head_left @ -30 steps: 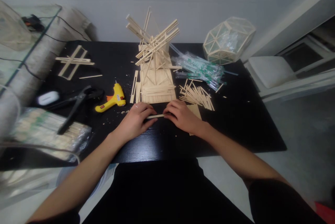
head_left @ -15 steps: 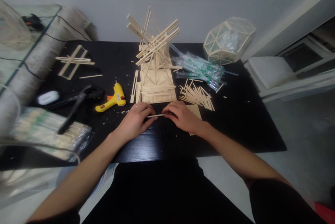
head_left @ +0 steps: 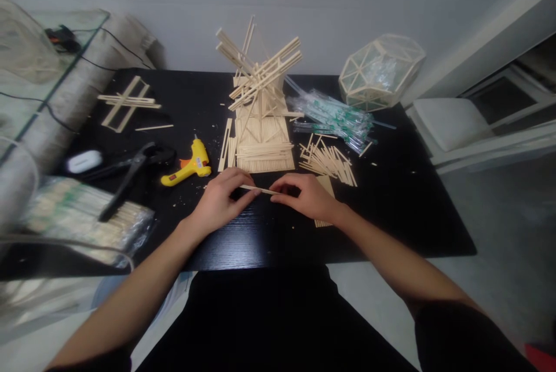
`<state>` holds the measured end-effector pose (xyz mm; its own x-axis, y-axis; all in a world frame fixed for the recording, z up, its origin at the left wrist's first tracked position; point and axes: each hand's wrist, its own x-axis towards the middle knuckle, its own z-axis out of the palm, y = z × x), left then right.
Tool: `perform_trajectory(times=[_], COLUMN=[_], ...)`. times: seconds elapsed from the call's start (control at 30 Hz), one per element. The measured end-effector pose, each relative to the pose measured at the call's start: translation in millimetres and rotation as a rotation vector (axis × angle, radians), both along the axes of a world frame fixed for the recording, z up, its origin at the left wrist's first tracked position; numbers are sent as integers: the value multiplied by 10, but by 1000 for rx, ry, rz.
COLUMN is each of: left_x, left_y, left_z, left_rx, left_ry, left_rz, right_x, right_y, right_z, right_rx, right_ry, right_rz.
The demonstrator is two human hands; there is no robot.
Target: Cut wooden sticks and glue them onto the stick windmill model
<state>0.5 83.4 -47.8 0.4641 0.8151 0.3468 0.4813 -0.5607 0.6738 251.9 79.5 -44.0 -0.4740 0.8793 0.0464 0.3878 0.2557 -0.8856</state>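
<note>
Between my two hands runs a thin wooden stick (head_left: 264,190), held roughly level above the near part of the black table. My left hand (head_left: 223,198) pinches its left end between thumb and fingers. At the other end, my right hand (head_left: 304,195) closes its thumb and fingertips on the stick. Just beyond my hands stands a windmill-like model (head_left: 264,123) built of sticks, with crossed blades at the top and several loose sticks across its base. A small flat panel of sticks (head_left: 325,186) lies partly behind my right wrist.
A yellow glue gun (head_left: 191,164) lies left of the model, near black pliers-like tools (head_left: 130,178) and a white case (head_left: 84,161). Loose short sticks (head_left: 330,160) and plastic wrappers (head_left: 334,117) lie to the right. Behind them sits a faceted stick frame (head_left: 380,73). Bagged sticks (head_left: 87,215) lie front left.
The stick has tilted slightly, its right end now lower than its left. My right fingers have spread a little on it. The whole view has shifted slightly.
</note>
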Motion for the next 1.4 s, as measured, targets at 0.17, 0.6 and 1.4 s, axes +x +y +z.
perform_trajectory(times=[0.17,0.6,1.4], left_x=[4,-19,-1491], left_y=[-18,1,262], left_z=[2,51,647], left_rx=[-4,-60,-317], left_ry=[-8,-108,851], left_rz=[-5,144,795], right_x=[-16,-60,-108], right_y=[-12,-33,-38], right_z=[-32,-15,-73], right_rx=[25,-33,-434], right_ry=[-9,122,430], right_rz=[-15,-62,-127])
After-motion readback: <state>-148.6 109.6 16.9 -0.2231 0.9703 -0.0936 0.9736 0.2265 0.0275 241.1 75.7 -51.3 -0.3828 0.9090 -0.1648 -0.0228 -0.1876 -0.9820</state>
